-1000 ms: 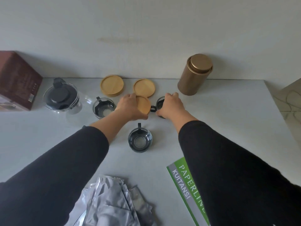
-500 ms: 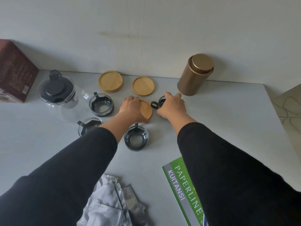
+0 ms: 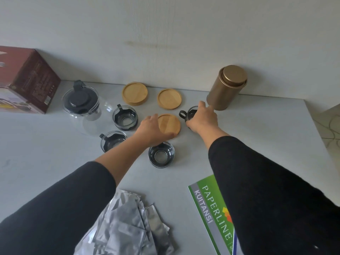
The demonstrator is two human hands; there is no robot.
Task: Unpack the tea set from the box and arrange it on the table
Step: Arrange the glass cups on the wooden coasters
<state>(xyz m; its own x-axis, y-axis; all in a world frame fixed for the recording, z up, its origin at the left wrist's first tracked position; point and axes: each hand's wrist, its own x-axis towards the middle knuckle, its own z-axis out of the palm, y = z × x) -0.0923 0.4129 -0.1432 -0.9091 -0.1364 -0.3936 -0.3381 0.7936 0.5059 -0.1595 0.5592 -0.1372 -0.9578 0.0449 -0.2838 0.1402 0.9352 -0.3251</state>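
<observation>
- Box (image 3: 27,81) at 10 o'clock on the grey table (image 3: 266,144), against the wall; set already out. Glass teapot (image 3: 81,102) just beside the box.
- Left hand (image 3: 150,129) lies flat, fingers spread, on the near edge of a wooden coaster (image 3: 170,125) at centre. Pressing rather than gripping.
- Right hand (image 3: 202,120) is curled around a glass cup (image 3: 191,115) at 1 o'clock, black handle pointing left. Grip looks closed on it; fingertips hidden.
- Risk: gold canister (image 3: 227,87) stands just beside the right hand's knuckles. Lifting the cup outward could knock it.
- Risk: near cup (image 3: 161,156) sits just under the left wrist; pulling the arm back could clip it.
- Risk: cup onto coaster off-centre catches the raised rim and tips.
- Two more coasters (image 3: 134,93) at 12 o'clock; two cups (image 3: 125,117) at 9 o'clock.
</observation>
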